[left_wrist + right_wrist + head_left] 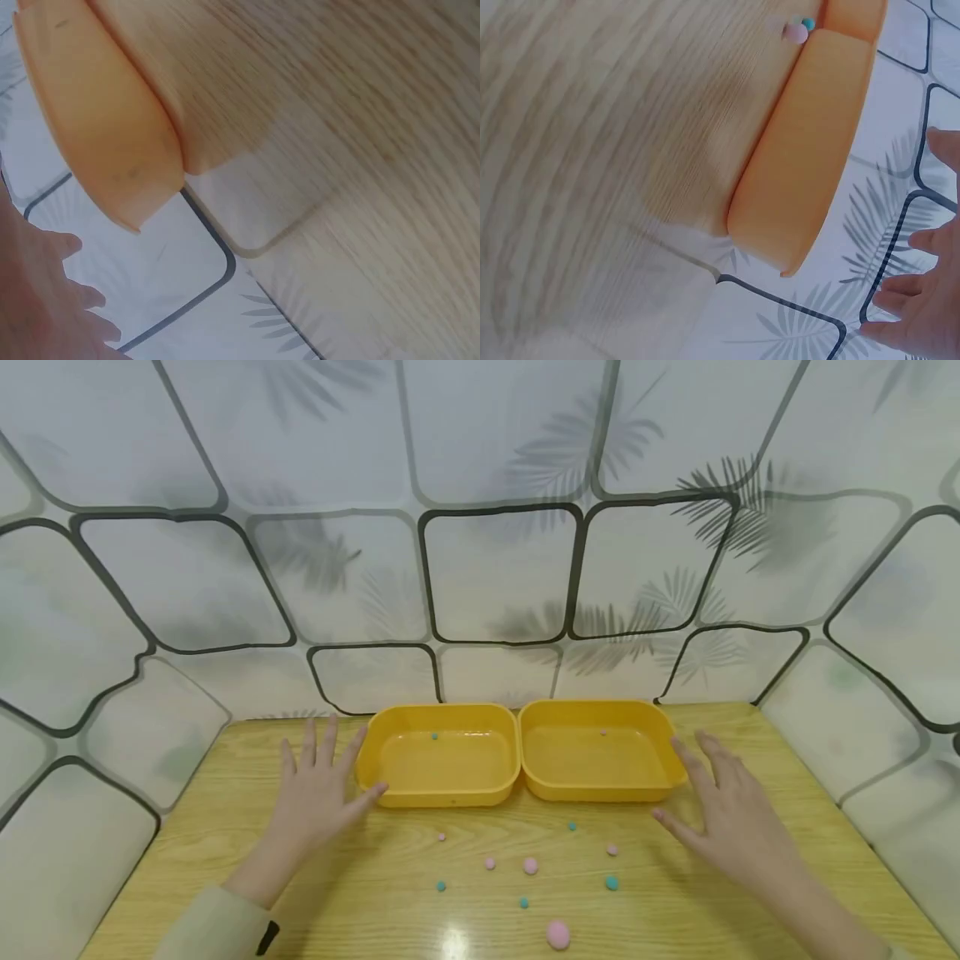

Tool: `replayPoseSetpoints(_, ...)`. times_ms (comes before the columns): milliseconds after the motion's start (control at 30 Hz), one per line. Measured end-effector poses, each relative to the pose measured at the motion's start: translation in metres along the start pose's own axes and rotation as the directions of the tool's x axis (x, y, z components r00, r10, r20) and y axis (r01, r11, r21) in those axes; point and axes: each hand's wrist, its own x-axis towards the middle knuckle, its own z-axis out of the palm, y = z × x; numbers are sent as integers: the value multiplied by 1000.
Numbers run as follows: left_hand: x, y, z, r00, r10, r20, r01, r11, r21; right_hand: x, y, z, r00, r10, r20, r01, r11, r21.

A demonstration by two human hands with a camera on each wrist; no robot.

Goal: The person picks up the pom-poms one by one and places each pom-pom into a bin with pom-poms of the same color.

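Observation:
My left hand [318, 793], fingers spread and nearly straight, is beside the left yellow tray [442, 770]; its thumb overlaps the tray's front corner in the head view. To the right, my right hand [735, 818] has its fingers parted near the outer end of the right yellow tray [600, 764]. Neither hand holds anything. A tiny teal ball [434, 737] is in the left tray, and a tiny pink ball [603, 732] shows in the right one. Both wrist views show fingers apart from the tray walls.
Several pink and teal balls of mixed sizes lie scattered on the wood-grain table in front of the trays, the largest pink ball [558, 935] closest to me. A patterned covering [495, 577] rises behind the trays and along both sides.

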Motion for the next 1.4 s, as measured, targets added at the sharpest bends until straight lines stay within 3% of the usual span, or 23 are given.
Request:
replayPoseSetpoints(300,11,-6,5,998,49,34,-50,999,21,-9,-21,-1,996,5,-92,7,991,133)
replayPoseSetpoints(700,22,-6,16,990,114,79,-114,993,4,-35,-43,14,992,118,-44,-96,935,342)
replayPoseSetpoints(967,26,-4,23,988,139,59,-138,990,-20,-47,-46,31,981,182,61,-187,837,514)
replayPoseSetpoints(1233,29,-6,29,987,131,98,-131,991,-6,-53,-47,41,974,213,83,-216,736,642)
replayPoseSetpoints(1400,30,-5,29,984,136,113,-136,991,-14,-57,-48,48,959,239,154,-277,667,692)
